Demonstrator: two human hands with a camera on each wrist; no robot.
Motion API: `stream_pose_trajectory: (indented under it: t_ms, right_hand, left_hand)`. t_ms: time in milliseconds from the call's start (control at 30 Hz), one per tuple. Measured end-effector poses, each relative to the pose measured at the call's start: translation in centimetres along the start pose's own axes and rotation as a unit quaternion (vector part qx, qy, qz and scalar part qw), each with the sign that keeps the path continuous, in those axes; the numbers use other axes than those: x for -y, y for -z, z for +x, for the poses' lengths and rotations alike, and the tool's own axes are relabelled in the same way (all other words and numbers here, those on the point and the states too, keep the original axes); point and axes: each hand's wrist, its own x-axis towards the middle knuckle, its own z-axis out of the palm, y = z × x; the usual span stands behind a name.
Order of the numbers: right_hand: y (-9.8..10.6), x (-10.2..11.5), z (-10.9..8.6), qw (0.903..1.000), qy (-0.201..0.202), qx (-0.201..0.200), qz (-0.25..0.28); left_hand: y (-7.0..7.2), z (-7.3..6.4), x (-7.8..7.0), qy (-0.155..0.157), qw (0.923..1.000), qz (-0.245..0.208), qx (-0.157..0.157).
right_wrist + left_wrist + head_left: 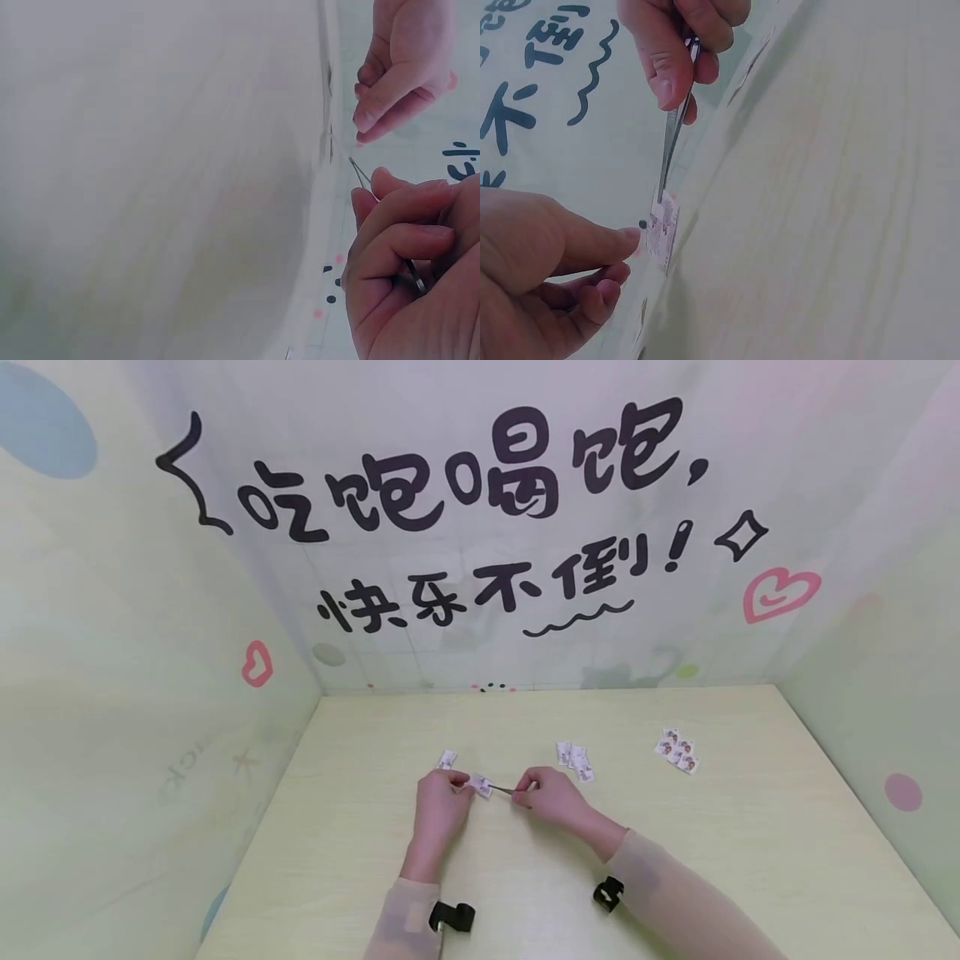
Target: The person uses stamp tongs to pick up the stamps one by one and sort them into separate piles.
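My right hand (558, 797) pinches a pair of metal tweezers (676, 139) between thumb and fingers. At the tweezers' tips is a small white stamp-like paper (661, 232) with a faint printed picture, tilted up in the left wrist view. Just to its left, my left hand (441, 806) has thumb and fingers loosely bent, with the thumb tip right beside the paper and a slight gap in the left wrist view. Behind the left hand lies another small printed paper (447, 758), partly hidden by the fingers.
Several similar papers (573, 760) lie overlapping beyond my right hand. A further group of papers with reddish pictures (677, 750) lies at the back right of the pale wooden table (750, 860). Printed fabric walls (480, 660) close off the back and both sides.
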Motion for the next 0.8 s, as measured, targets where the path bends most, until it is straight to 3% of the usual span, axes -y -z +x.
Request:
stream_pose_trajectory:
  t_ms: [233,367,600,800]
  right_hand:
    - [0.9,-1.2,-2.4,0.9999,-0.007,0.009,0.004]
    - [1.0,-1.5,-3.0,0.9993,-0.019,0.026,0.019]
    - [1.2,-1.8,-2.7,0.9984,-0.023,0.047,0.023]
    - [1.8,-2.3,-1.3,0.9950,-0.013,0.094,0.029]
  left_hand:
    - [-2.1,-1.2,-1.3,-0.032,0.9979,0.027,0.050]
    - [-2.6,-1.5,-1.3,-0.039,0.9968,0.046,0.052]
    - [-2.7,-1.5,-1.0,-0.050,0.9958,0.055,0.053]
    - [-2.3,-1.3,-0.7,-0.051,0.9948,0.048,0.074]
